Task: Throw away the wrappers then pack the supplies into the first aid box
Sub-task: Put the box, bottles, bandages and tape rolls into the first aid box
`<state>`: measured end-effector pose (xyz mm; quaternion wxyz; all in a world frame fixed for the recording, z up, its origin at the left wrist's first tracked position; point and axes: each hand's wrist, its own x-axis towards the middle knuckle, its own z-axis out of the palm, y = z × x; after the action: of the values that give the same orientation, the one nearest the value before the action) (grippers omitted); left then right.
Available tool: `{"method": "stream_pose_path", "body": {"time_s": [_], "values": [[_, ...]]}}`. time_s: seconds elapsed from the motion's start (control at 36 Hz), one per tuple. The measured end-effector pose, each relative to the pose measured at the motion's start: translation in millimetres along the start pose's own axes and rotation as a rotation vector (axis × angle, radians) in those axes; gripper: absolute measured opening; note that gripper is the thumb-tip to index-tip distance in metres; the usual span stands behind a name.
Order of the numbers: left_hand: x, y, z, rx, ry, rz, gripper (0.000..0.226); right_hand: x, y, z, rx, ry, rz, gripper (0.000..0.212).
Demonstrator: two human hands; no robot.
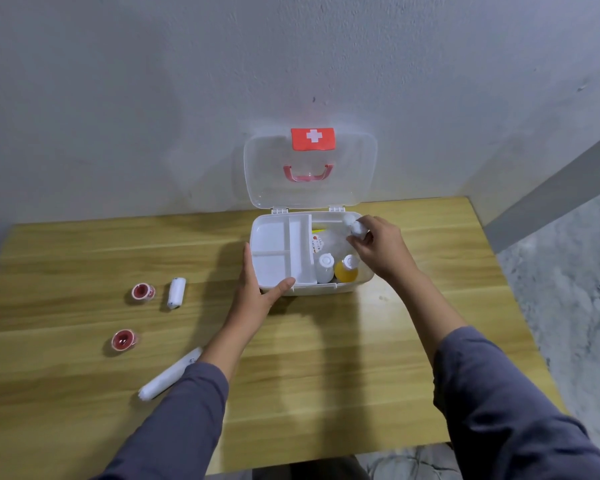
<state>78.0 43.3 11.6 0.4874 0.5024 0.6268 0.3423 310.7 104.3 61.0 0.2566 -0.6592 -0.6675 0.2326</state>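
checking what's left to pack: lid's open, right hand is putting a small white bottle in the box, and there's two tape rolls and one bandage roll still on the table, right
Not quite: the head view shows two bandage rolls on the table, not one, a short bandage roll and a long bandage roll. The rest holds: the lid is open, the right hand holds a small white bottle over the box, and two tape rolls remain.

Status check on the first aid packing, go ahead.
Left hand steadies the first aid box, lid open. Right hand lowers a white bottle into it. Two tape rolls, two bandages on the table. Nothing blocking.
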Motion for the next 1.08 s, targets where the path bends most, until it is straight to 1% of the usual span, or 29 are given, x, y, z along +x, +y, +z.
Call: {"method": "stream_pose_path", "body": {"time_s": [0.08,0.14,0.25,0.33,0.42,0.72,0.86,1.0,1.03,1.08], "values": [[0,0,0,0.008,0.001,0.007,0.112,-2,-5,-1,0.066,-0.073,0.047,0.019],[0,1,1,0.012,0.007,0.007,0.114,-2,-6,-1,0.065,-0.094,0.054,0.02],[0,0,0,0.014,-0.001,0.004,0.114,-3,-5,-1,0.045,-0.052,0.023,0.018],[-1,1,0,0.021,-0.003,0.0,0.113,-4,1,-1,-0.038,0.003,-0.04,0.019],[-1,2,1,0.02,0.002,-0.007,0.116,-4,6,0,-0.09,0.009,-0.046,0.022],[-1,3,0,0.015,0.004,-0.024,0.116,-4,8,1,-0.04,0.008,-0.038,0.025],[-2,3,0,0.015,0.007,-0.017,0.116,-5,9,4,0.039,0.078,-0.019,0.026],[-1,2,0,0.027,0.016,-0.018,0.113,-1,0,-9,0.137,0.269,-0.088,0.019],[-1,2,1,0.029,0.019,-0.019,0.111,2,-1,-12,0.143,0.278,-0.083,0.019],[0,1,1,0.023,0.024,-0.021,0.108,10,0,-15,0.14,0.233,-0.032,0.021]]}}
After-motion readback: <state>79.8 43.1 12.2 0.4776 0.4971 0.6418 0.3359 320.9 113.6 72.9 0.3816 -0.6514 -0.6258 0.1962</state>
